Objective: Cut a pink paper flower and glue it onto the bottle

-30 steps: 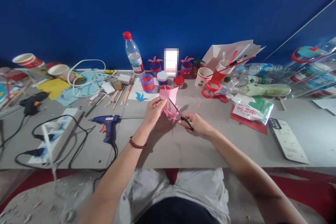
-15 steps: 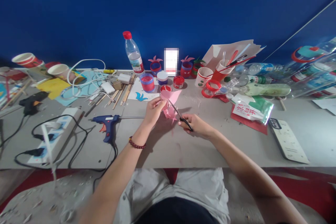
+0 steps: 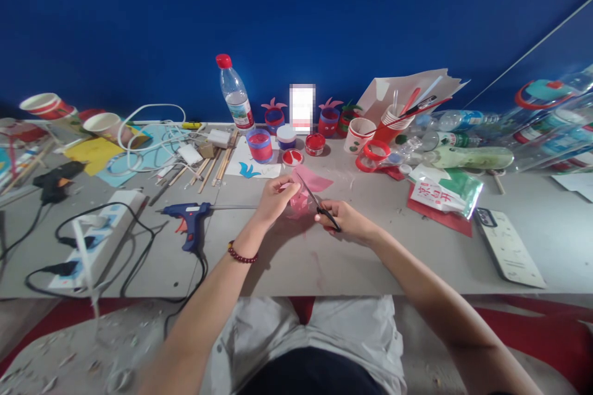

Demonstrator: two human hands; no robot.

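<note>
My left hand (image 3: 279,196) pinches a piece of pink paper (image 3: 315,178) above the table. Black-handled scissors (image 3: 328,217) are in my right hand (image 3: 345,220), their blades pointing up and left to the paper's edge beside my left fingertips. Below the paper, a blurred pink cut part (image 3: 299,205) hangs or lies near my left fingers; its exact shape is smeared. Just beyond the paper lies an open lid (image 3: 293,157) with red paint on it. A blue paper leaf shape (image 3: 249,170) rests on a white sheet to the left.
A blue glue gun (image 3: 189,222) and a power strip (image 3: 104,234) with cables are at the left. A water bottle (image 3: 236,95), a red paint jar (image 3: 315,144) and paper cups (image 3: 360,136) stand behind. On the right lie a phone (image 3: 509,250) and plastic bottles (image 3: 451,140).
The pink paper has turned and dropped, its free corner now pointing right and lower. My left hand has shifted slightly right and down. The scissors stay nearly in place.
</note>
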